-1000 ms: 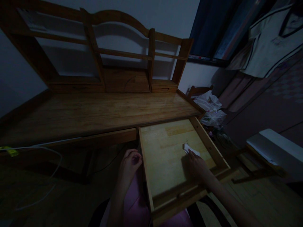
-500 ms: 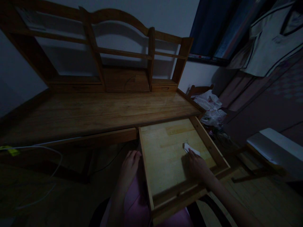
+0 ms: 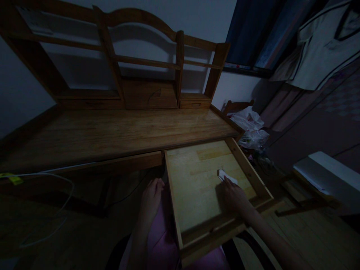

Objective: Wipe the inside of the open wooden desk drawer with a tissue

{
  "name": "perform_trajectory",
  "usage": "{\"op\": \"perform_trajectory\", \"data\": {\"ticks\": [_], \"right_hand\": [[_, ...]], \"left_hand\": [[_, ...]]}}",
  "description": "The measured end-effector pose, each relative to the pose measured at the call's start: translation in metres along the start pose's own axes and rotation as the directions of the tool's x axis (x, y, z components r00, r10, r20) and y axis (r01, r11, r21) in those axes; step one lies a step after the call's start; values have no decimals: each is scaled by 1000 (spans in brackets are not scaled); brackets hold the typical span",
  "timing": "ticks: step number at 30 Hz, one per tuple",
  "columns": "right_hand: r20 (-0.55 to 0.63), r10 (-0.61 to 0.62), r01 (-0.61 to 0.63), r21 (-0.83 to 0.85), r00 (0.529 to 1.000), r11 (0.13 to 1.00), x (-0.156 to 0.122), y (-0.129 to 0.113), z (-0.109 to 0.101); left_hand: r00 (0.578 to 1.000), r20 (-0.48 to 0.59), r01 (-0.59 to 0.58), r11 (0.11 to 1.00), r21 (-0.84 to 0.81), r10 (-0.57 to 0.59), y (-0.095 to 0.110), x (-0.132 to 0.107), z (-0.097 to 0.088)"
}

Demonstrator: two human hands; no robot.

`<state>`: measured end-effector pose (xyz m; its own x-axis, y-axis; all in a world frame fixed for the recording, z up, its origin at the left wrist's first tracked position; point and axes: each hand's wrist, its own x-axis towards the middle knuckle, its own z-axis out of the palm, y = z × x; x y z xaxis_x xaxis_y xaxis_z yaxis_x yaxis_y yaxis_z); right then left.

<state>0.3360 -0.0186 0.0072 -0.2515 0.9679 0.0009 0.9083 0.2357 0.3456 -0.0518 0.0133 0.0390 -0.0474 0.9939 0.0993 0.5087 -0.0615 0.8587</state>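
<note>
Clamps white cloth/tissue (image 3: 228, 177) in R hand (image 3: 234, 195) fingers, long axis fwd-L past tips, inside drawer (image 3: 194, 198). Curls L hand (image 3: 152, 193) fingers together, just outside.

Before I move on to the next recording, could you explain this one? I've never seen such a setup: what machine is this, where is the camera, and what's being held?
There is no machine here, just a person's two bare hands. Every picture comes from one camera worn on the head, looking forward and down. Ahead stands a wooden desk with a shelf unit along its back; a pulled-out drawer sits in front. The right hand reaches inside, its fingers holding a small white item, too dim to identify. The left hand is loosely curled outside the drawer's left wall, nothing visible in it.
</note>
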Motion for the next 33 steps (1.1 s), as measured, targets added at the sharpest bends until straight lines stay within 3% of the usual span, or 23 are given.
{"op": "perform_trajectory", "data": {"ticks": [8, 19, 27, 33], "right_hand": [[-15, -8, 9, 22, 1000, 1000, -1, -1, -3], [-21, 7, -6, 38, 1000, 999, -1, -2, -4], [-9, 0, 0, 42, 1000, 999, -1, -1, -3], [-23, -3, 4, 49, 1000, 999, -2, 0, 3]], "left_hand": [[999, -10, 46, 990, 135, -45, 8, -3, 9], [996, 65, -60, 994, 92, 54, -1, -2, 20], [994, -110, -3, 1000, -17, 2, -6, 6, 12], [957, -261, 112, 992, -64, -125, -19, 7, 3]]}}
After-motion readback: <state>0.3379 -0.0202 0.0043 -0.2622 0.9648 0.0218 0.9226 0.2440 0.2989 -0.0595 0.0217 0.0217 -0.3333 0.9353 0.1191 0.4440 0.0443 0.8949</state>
